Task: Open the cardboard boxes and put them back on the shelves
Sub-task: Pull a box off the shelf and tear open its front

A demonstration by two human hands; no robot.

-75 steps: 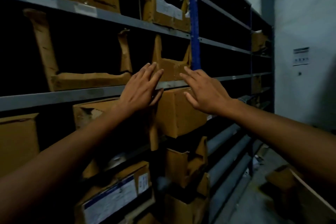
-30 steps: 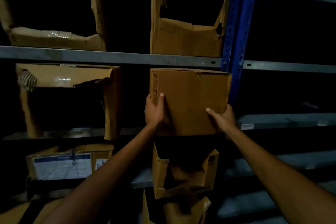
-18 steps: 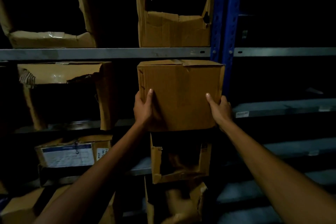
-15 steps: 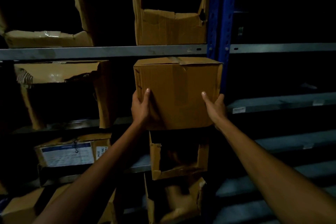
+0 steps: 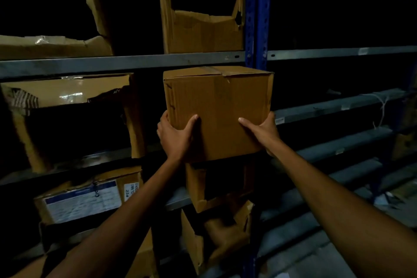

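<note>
A closed, taped brown cardboard box is held in front of the dark metal shelves, partly out past the shelf edge. My left hand grips its lower left corner, thumb on the front face and fingers round the side. My right hand grips the lower right corner the same way. The box's top flaps are sealed with tape.
A grey shelf beam runs just above the box, and a blue upright post stands behind its right side. Torn open boxes sit above, to the left and below. A labelled box lies lower left.
Both hands went from reaching at the shelf to gripping the closed box. Over the last second the box has come slightly outward and its taped top has come into sight.
</note>
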